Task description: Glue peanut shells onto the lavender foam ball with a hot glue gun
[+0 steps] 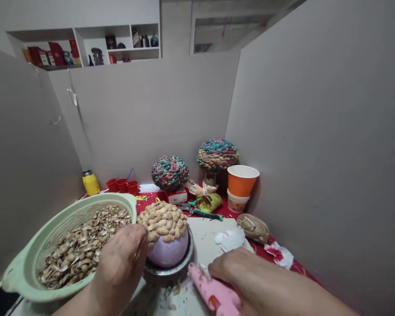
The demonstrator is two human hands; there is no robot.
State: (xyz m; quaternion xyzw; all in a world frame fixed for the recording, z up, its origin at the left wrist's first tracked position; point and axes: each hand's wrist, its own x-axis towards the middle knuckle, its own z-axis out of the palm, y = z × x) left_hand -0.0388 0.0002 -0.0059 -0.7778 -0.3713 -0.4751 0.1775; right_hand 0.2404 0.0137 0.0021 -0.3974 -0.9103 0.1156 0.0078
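A pale purple ball (168, 253), its upper part covered with peanut shells (163, 220), rests in a metal bowl (190, 254). My left hand (123, 250) is closed against the ball's left side; its fingertips are hidden, so what they hold cannot be made out. In my right hand (232, 270) is a pink hot glue gun (206, 283), its nozzle pointing up and left beside the bowl, apart from the ball. At left, a pale green colander (21, 278) holds many loose peanut shells (75, 252).
Behind the bowl are green-handled pliers (206, 214), two multicoloured shell-covered balls (170, 172), and red cups (122, 185). An orange paper bucket (242, 182) and a twine bundle (253, 227) stand near the right partition (316, 131). Crumpled tissue (232, 239) lies on the board.
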